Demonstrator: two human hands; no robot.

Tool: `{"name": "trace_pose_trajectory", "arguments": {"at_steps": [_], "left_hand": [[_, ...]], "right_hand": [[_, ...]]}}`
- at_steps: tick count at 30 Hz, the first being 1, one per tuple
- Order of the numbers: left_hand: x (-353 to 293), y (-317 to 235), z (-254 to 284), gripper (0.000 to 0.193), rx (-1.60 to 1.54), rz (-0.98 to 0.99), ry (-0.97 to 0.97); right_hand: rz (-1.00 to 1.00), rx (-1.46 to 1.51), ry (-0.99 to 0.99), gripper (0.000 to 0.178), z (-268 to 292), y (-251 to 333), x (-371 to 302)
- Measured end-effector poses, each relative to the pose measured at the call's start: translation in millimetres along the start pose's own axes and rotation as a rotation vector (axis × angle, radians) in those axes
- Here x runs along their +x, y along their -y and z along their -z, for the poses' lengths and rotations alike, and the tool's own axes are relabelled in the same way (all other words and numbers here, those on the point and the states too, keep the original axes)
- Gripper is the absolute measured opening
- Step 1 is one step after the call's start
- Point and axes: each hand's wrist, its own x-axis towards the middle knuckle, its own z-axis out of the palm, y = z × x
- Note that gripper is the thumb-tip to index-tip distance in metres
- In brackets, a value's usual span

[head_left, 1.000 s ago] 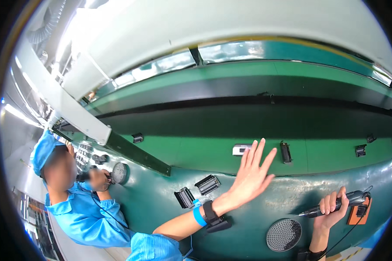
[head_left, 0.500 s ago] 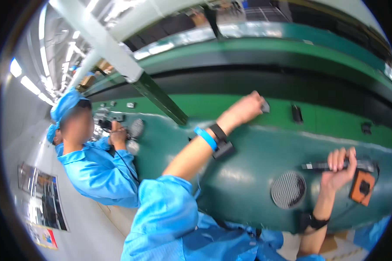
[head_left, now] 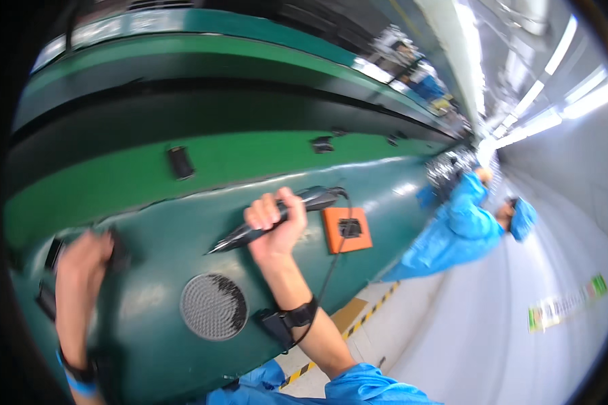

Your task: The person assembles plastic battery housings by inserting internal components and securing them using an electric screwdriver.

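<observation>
My right hand point(head_left: 277, 226) is wrapped round a black electric screwdriver point(head_left: 240, 237), a slim corded tool whose tip points left over the bench. Just below that tip lies a round grey dimpled tray point(head_left: 213, 317) with many tiny black pieces, probably screws, gathered on its right side. At the left, my left hand point(head_left: 84, 260) is closed and smeared by motion. A small dark part point(head_left: 119, 252) shows at its fingertips; its kind is too blurred to name. Beside this hand lie two dark pieces, a black block point(head_left: 54, 253) and another black block point(head_left: 46, 300).
An orange block point(head_left: 358, 243) with a black pad sits right of the screwdriver. On the green strip lie a black rectangular part point(head_left: 180, 163) and another dark part point(head_left: 322, 144). The screwdriver's cord point(head_left: 331, 277) runs past my right wrist. A co-worker in blue point(head_left: 452, 216) is farther right.
My view has swung to the right. The left hand has drawn back from the green strip to the near bench. The right hand still grips the screwdriver, its tip now tilted downward.
</observation>
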Motion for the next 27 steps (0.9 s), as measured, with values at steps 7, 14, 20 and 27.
{"name": "trace_pose_trajectory", "arguments": {"at_steps": [7, 14, 20, 27], "left_hand": [[-39.8, -57.8, -2.3, 0.029, 0.09, -0.146, 0.129], [-22.4, -77.3, 6.6, 0.055, -0.177, 0.004, -0.042], [-7.9, -98.8, 31.5, 0.051, -0.256, 0.101, -0.205], [-22.8, -112.4, -0.6, 0.045, -0.301, -0.082, -0.183]], "right_hand": [[0.061, -0.062, 0.109, 0.014, -6.0, -1.9, 5.6], [0.114, -0.179, -0.018, 0.023, -18.4, 46.2, 0.5], [0.003, 0.027, 0.096, 0.021, -7.8, 32.9, 13.0], [0.098, -0.184, 0.127, 0.028, -43.7, 6.6, -10.7]]}}
